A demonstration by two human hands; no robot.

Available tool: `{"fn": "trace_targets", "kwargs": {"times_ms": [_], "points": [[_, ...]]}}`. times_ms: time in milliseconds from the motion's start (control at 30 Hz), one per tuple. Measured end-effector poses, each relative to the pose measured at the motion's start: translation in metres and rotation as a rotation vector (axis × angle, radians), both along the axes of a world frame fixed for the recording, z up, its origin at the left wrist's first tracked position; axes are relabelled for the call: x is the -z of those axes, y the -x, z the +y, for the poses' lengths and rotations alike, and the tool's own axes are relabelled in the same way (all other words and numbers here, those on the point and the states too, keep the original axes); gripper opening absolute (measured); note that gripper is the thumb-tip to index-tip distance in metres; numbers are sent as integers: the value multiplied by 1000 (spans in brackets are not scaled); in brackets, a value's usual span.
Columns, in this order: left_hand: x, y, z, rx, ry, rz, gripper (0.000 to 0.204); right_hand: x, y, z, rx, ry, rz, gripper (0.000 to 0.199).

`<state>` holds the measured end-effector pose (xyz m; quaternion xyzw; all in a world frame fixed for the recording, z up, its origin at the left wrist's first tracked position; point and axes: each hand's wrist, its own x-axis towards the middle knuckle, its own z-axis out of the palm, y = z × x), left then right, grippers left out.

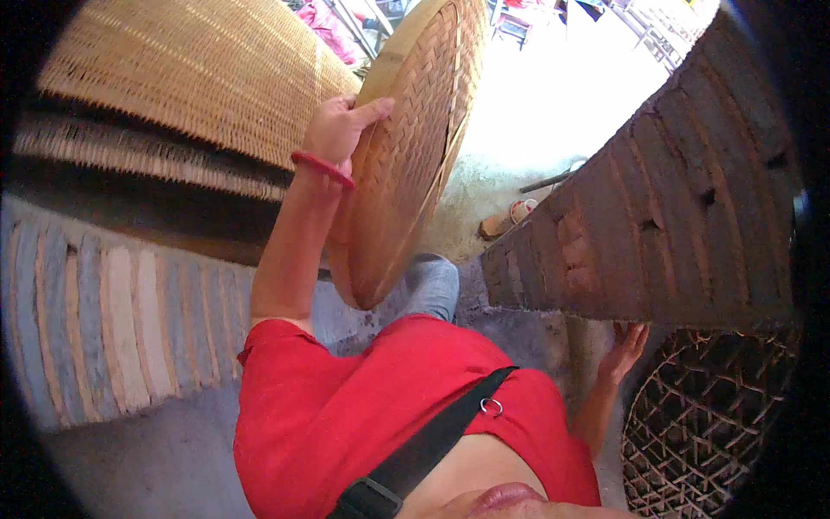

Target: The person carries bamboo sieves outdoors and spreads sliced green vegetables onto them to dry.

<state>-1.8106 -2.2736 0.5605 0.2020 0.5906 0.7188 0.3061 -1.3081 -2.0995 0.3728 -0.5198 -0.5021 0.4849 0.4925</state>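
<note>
A round, shallow woven bamboo tray (411, 130) is held up on its edge, its basketwork facing right. My left hand (341, 130), with a red bracelet at the wrist, is closed on the tray's rim, thumb on the near side; its other fingers are mostly hidden. On the right, my right hand (624, 353) is at the lower edge of a dark brick wall (640, 225). Its fingers are stretched out and hold nothing I can see; whether they touch the wall I cannot tell.
Large woven mats (190, 69) lie stacked at the upper left, above a striped brick wall (130, 320). An open-weave basket (705, 424) stands at the lower right. A block-like brown piece (494, 227) and a round container (522, 209) lie on the floor near the doorway.
</note>
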Motion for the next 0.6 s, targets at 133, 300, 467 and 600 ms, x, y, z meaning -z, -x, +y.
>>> {"fn": "trace_targets", "kwargs": {"times_ms": [133,300,467,600], "points": [[32,64,78,57,10,77,27,19,16,-12,166,-127,7,60],[75,139,165,129,77,115,27,23,10,-34,384,-54,-776,39],[141,224,219,304,-39,-18,23,19,68,-60,675,-100,-1059,37],[182,271,280,439,27,51,26,14,133,-55,919,-129,-541,39]]}}
